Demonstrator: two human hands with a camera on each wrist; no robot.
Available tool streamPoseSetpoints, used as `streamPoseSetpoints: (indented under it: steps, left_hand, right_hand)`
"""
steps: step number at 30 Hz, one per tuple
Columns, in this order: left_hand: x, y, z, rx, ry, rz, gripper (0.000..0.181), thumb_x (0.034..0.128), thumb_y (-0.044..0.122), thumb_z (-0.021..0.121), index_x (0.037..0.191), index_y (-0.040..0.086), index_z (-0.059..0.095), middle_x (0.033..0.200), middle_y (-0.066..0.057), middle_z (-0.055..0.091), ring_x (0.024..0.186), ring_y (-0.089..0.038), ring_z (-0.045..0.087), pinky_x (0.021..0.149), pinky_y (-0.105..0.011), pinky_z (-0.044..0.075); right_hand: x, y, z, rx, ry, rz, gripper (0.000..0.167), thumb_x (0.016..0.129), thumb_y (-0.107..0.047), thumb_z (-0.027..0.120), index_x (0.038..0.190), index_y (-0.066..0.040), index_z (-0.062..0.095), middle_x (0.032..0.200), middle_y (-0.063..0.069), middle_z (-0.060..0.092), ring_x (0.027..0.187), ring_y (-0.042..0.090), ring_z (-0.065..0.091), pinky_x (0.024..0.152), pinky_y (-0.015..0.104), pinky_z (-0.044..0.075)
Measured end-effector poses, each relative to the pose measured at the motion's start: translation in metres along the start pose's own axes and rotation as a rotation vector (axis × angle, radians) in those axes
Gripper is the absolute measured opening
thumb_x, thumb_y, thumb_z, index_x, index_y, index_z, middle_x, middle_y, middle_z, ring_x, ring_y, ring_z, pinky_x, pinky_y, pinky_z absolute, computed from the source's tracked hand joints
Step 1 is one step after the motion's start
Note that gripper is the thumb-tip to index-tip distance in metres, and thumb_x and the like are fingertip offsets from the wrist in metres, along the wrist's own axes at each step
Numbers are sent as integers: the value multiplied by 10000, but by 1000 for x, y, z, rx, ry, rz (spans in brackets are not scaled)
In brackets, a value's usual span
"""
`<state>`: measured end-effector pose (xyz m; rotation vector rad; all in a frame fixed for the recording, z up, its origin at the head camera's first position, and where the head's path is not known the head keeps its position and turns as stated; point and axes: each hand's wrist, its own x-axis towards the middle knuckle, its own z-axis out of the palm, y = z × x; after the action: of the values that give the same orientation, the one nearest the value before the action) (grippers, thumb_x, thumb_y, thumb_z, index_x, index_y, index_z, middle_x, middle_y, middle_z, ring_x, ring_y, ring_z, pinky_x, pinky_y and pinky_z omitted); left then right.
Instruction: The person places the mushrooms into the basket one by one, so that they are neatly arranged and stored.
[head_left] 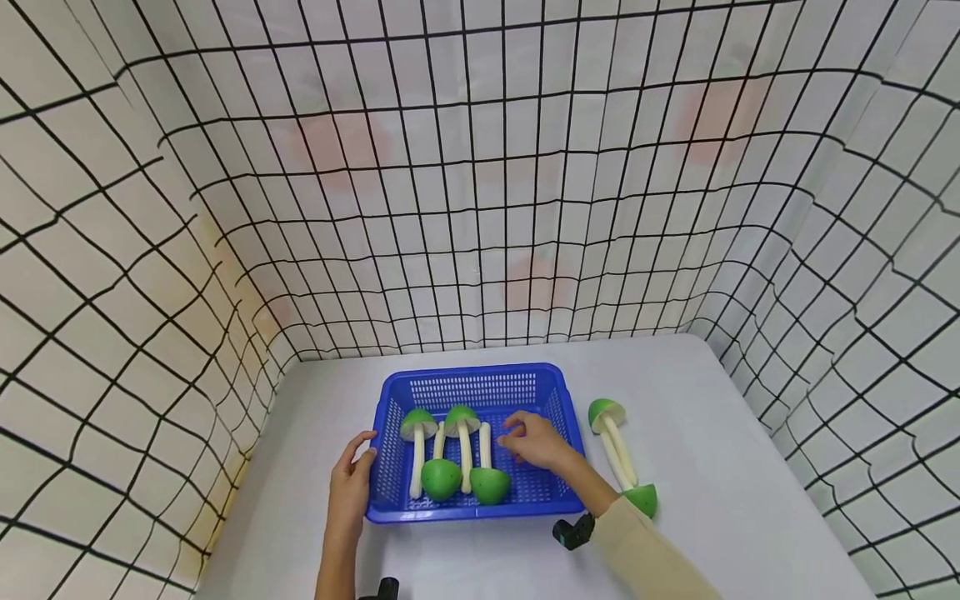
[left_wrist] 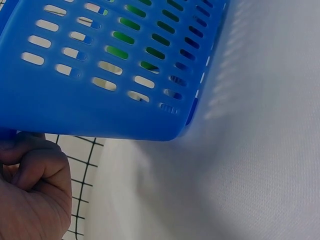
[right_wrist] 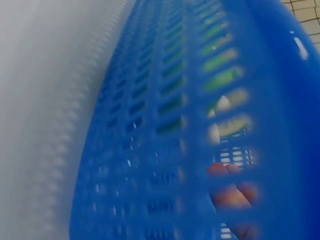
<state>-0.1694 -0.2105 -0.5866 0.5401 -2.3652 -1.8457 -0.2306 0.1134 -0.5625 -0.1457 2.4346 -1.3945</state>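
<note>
Four mushrooms [head_left: 441, 480] in basket [head_left: 420, 515]; outside mushrooms [head_left: 619, 454], two, at 3 o'clock, likely left to load. Our left hand [head_left: 348, 482] pinches basket, 9 o'clock; right hand [head_left: 536, 440] looks empty, loosely bent.

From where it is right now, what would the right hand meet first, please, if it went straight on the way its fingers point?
The right hand would probably meet the pale stem of the nearest green-capped mushroom in the blue basket, though depth there is unclear.
</note>
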Motion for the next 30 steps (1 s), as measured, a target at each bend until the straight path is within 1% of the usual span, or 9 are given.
streamPoseSetpoints:
  steps: [5,9,14,18,20,22,24,27,30]
  left_hand:
    - [0,2,-1,22,-11,2,368,1089,338,490,1441,262,566,1300,-241,648,956,-284,652,765,-337,600]
    - [0,4,-1,19,-12,6,366,1088,336,498,1438,260,571,1313,-238,646,954,-282,653,765,-327,595]
    - [-2,5,-1,18,-7,7,359,1088,306,500,1434,246,576,1280,-247,657,931,-275,646,738,-307,567]
    - [-3,7,-1,23,1,-1,360,1088,305,499,1435,250,576,1259,-249,666,923,-277,647,727,-305,559]
    - [-3,7,-1,25,4,-4,362,1087,307,499,1437,250,575,1265,-246,665,930,-279,650,730,-306,565]
    - [-3,8,0,26,4,-6,366,1087,308,498,1440,250,572,1277,-246,661,942,-287,653,737,-312,572]
    - [-3,8,0,29,5,-8,367,1087,308,497,1442,252,570,1288,-248,658,955,-295,656,748,-323,583]
    - [-2,6,0,36,7,-8,370,1086,303,494,1445,248,568,1305,-252,653,969,-300,659,764,-345,597]
    - [-1,5,0,39,7,-8,371,1085,295,494,1446,244,566,1320,-251,648,973,-297,661,776,-357,604]
  right_hand:
    - [-3,4,-12,38,57,-46,381,971,-190,694,1287,10,622,1102,135,709,890,369,730,772,474,614]
    - [-5,3,-22,74,91,-104,326,979,-159,682,1262,-1,640,1105,118,711,918,369,726,797,492,615]
    - [-13,1,-35,76,124,-170,247,984,-114,679,1221,-45,671,1103,110,716,941,303,720,790,440,626]
    - [-17,6,-47,53,158,-219,241,991,-116,676,1225,-63,672,1131,124,716,975,283,717,778,401,625]
    - [-20,8,-53,56,174,-220,252,993,-121,675,1237,-58,666,1139,122,713,992,263,708,788,387,620]
    - [-21,10,-58,73,182,-208,262,993,-120,677,1245,-48,656,1139,128,706,994,266,703,810,421,619]
    - [-23,12,-63,83,196,-196,271,990,-123,685,1245,-40,653,1135,132,707,986,256,701,812,425,620]
    - [-25,14,-69,83,215,-186,274,989,-129,688,1247,-42,652,1128,132,707,964,236,701,790,385,620]
    - [-28,15,-75,90,229,-175,287,991,-136,688,1256,-33,650,1129,135,704,962,222,696,765,306,610]
